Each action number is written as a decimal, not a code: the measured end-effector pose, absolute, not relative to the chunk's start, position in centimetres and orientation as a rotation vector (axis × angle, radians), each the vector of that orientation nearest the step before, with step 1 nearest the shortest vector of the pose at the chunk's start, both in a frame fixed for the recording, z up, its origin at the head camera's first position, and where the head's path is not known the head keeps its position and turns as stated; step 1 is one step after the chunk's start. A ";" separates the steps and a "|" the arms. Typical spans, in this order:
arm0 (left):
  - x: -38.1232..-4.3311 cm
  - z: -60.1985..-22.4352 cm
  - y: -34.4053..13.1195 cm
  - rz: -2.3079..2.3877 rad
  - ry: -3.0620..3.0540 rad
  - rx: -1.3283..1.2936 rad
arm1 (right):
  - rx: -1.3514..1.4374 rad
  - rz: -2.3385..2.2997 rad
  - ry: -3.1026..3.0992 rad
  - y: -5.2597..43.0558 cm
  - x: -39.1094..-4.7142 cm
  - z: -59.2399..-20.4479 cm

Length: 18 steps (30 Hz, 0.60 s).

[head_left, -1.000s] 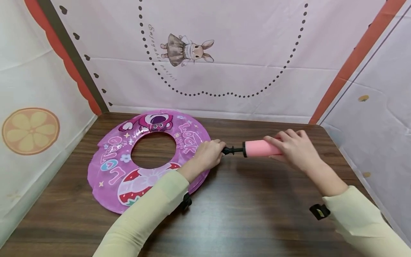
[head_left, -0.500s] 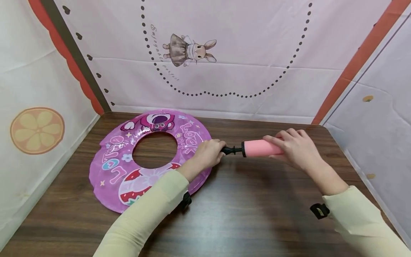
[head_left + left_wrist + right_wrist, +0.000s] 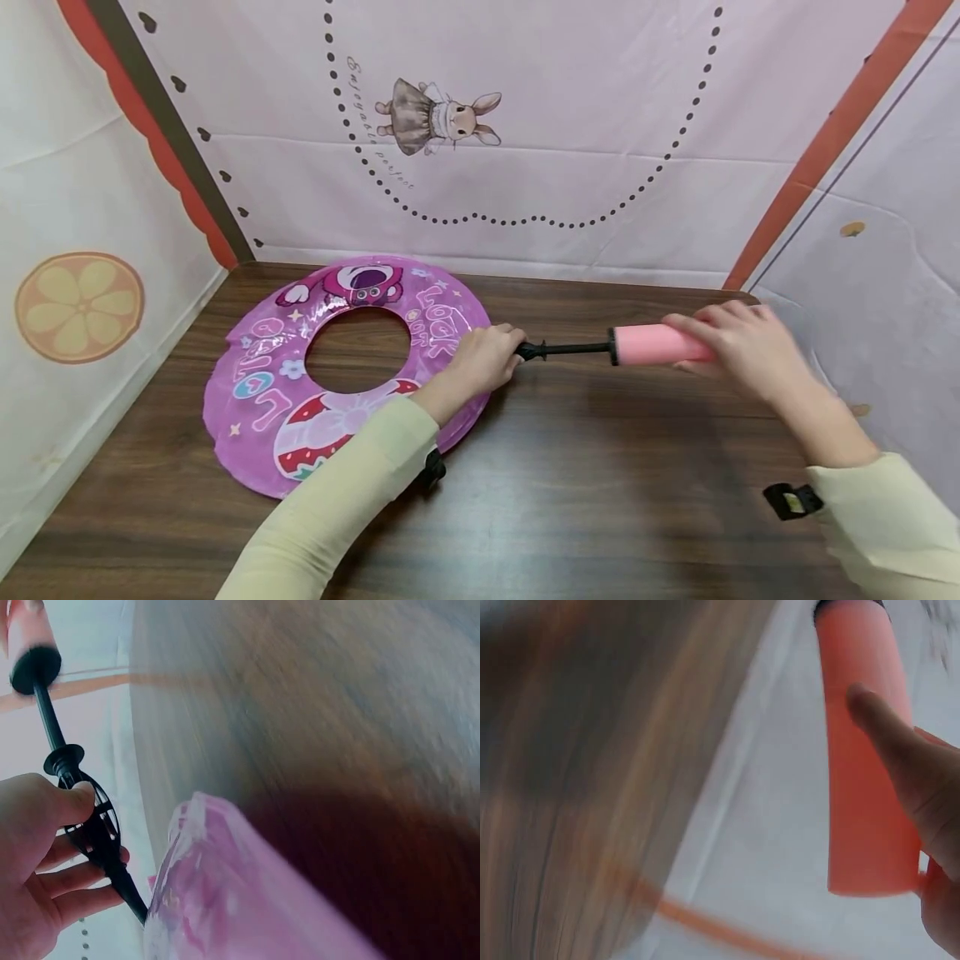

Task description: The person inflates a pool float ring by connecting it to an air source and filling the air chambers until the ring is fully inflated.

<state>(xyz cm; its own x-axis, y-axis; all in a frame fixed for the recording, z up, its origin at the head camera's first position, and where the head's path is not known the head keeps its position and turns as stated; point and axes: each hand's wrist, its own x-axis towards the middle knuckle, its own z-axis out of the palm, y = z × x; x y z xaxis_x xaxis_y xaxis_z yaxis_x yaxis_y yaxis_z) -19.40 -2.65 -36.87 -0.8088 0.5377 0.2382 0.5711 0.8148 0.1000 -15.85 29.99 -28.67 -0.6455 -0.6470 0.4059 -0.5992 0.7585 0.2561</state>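
Printed cloth backdrop point(image 3: 570, 92) on 3 sides, beyond and outside both hands; 1 rabbit print point(image 3: 431, 117) ahead of the left hand. Dark wood-grain surface point(image 3: 585, 500) under both hands. Purple swim ring point(image 3: 292, 368), bear and strawberry prints, lies flat on it, mostly left of the left hand, its right edge partly under that hand and forearm. Pump barrel point(image 3: 651, 344), pink, in the right hand point(image 3: 753, 346), sticking out toward the left hand, held above the surface. Right hand: thumb along 1 side, fingers wrapped on the barrel. Left hand point(image 3: 487, 357): thumb and fingers pinching the pump's black caged end piece point(image 3: 103, 832); tip points at the ring edge just past the fingers, tip contact/entry can't tell. Black rod point(image 3: 577, 349) exposed between the 2 hands, joining barrel and end piece roughly in line. Small black collar point(image 3: 64, 759) on it, just beside the left thumb.
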 end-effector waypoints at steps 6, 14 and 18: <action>-19.0 -36.5 -2.6 -0.262 -2.814 -0.855 | 0.980 -0.216 -2.398 24.3 -16.6 -30.0; -19.2 -36.3 -2.5 -0.300 -2.800 -0.843 | 0.964 -0.207 -2.413 22.7 -17.1 -30.6; -19.2 -36.3 -2.6 -0.329 -2.816 -0.828 | 0.961 -0.165 -2.436 24.2 -17.0 -30.3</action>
